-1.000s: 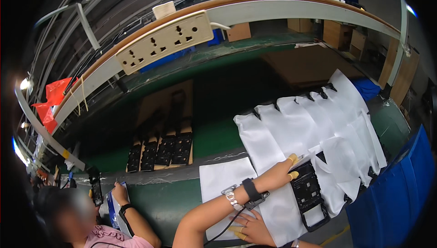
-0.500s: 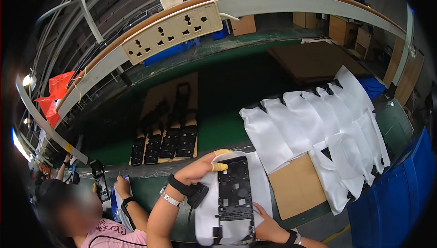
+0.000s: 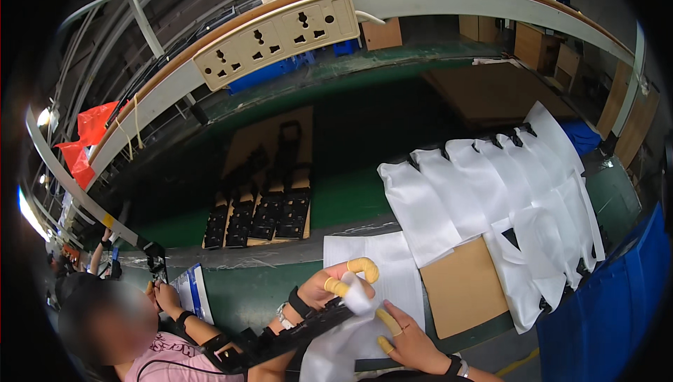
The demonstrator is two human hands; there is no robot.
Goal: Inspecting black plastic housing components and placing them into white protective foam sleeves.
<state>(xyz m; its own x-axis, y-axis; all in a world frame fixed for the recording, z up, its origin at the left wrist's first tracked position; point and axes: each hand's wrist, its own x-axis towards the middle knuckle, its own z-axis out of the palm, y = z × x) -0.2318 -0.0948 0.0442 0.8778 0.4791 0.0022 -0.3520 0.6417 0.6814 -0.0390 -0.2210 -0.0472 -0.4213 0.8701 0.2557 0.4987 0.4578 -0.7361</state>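
My left hand point(image 3: 342, 285), with yellow finger cots, pinches a crumpled piece of white foam sheet point(image 3: 335, 355) that hangs down at the lower middle. A long black plastic frame point(image 3: 280, 338) slants across in front of my left forearm, its upper end under that hand; which fingers bear it is hidden. My right hand point(image 3: 410, 343), also with yellow finger cots, has thumb and forefinger at the right edge of the same foam sheet. Beneath lies another flat white foam sheet point(image 3: 378, 256) on the green bench.
Several white foam-wrapped pieces point(image 3: 484, 186) lie in a row at right, beside a brown cardboard sheet point(image 3: 463, 287). Black frames point(image 3: 263, 217) rest on cardboard behind. A power strip point(image 3: 277, 38) hangs on the shelf rail. A co-worker point(image 3: 165, 354) sits at left; a blue panel point(image 3: 610, 298) stands right.
The black frame has gone from upright before me to slanted over my left forearm. Both hands now meet at the foam sheet, and a flat sheet shows on the bench. The view has shifted slightly.
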